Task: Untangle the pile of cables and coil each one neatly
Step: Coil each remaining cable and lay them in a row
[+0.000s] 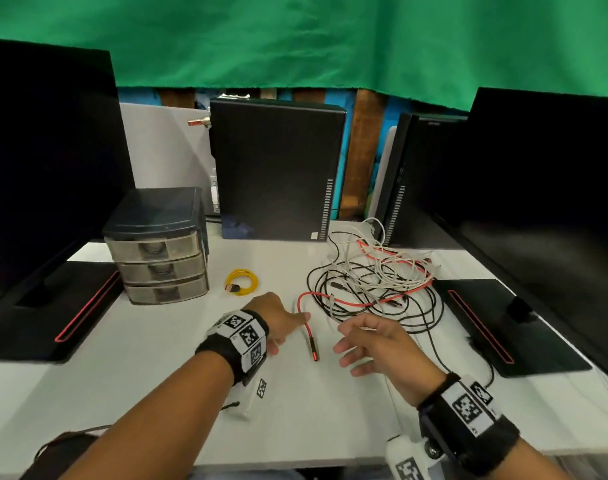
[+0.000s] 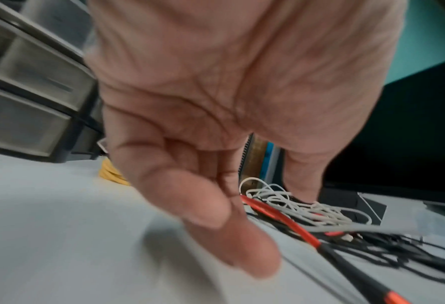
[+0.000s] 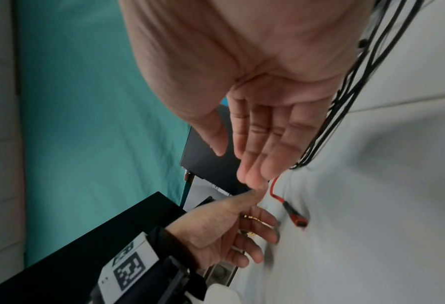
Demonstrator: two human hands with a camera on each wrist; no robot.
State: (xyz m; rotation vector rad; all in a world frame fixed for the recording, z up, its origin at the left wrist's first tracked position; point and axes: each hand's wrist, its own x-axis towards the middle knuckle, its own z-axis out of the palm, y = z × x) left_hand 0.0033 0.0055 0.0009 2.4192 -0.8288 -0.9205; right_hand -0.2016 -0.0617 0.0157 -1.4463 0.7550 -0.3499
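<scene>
A tangled pile of white, black and red cables (image 1: 375,282) lies on the white table (image 1: 150,382) at the right; the left wrist view shows the pile (image 2: 307,209) beyond the fingers. One red cable (image 1: 309,336) with a black-and-red plug trails out of it toward me and lies flat between my hands. My left hand (image 1: 285,327) hovers just left of it with relaxed fingers, holding nothing. My right hand (image 1: 351,348) is open to the right of the plug, fingers straight. A coiled yellow cable (image 1: 242,282) lies apart, left of the pile.
A small three-drawer unit (image 1: 160,258) stands at the left. Dark monitors (image 1: 46,150) (image 1: 544,185) flank the table, their flat bases (image 1: 70,306) (image 1: 503,323) on it. A black computer tower (image 1: 274,168) stands at the back behind the pile.
</scene>
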